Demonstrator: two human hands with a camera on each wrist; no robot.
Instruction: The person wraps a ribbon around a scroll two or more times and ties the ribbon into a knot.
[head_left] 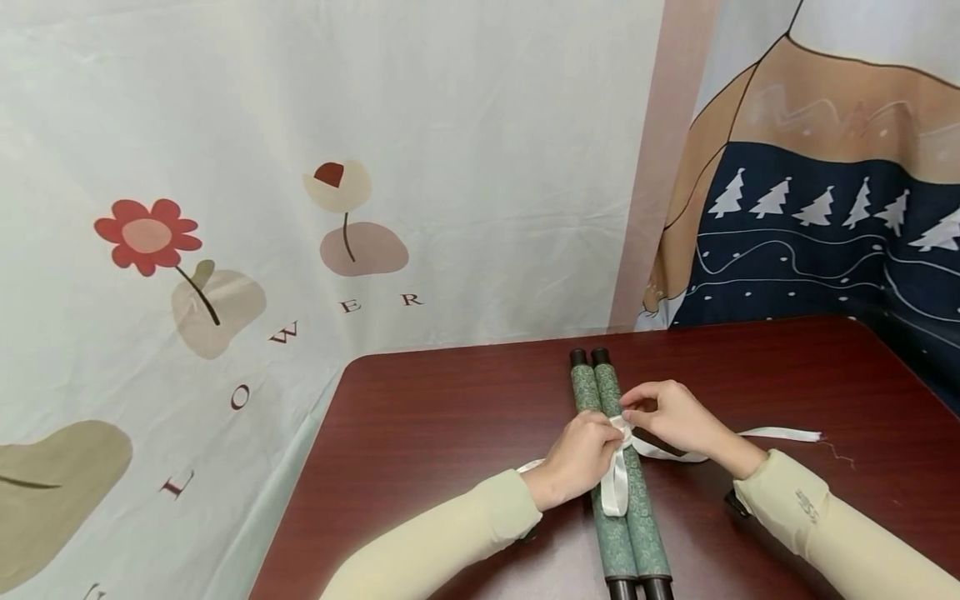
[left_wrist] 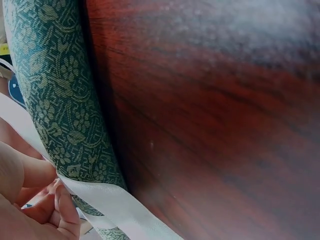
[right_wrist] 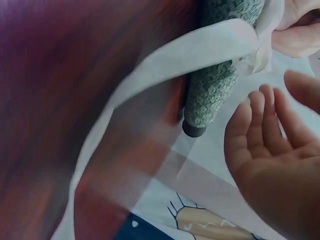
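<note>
A scroll (head_left: pixel 645 525), rolled into two green patterned rolls with dark end knobs, lies lengthwise on the table. White ribbon (head_left: pixel 615 493) wraps its middle, and a loop hangs toward the near end. My left hand (head_left: pixel 576 460) pinches the ribbon over the rolls; thumb and fingertips meet on it in the left wrist view, beside the green cloth (left_wrist: pixel 62 85). Just right of the knot, my right hand (head_left: pixel 678 421) hovers. Its fingers (right_wrist: pixel 262 122) are loosely bent in the right wrist view, thumb apart, with nothing between them.
One long ribbon tail (head_left: pixel 783 433) stretches right across the dark red table (head_left: pixel 450 400), with a loose thread at its tip. A short ribbon piece (head_left: pixel 531 465) shows left of my left hand. Printed cloth (head_left: pixel 487 167) hangs behind the table.
</note>
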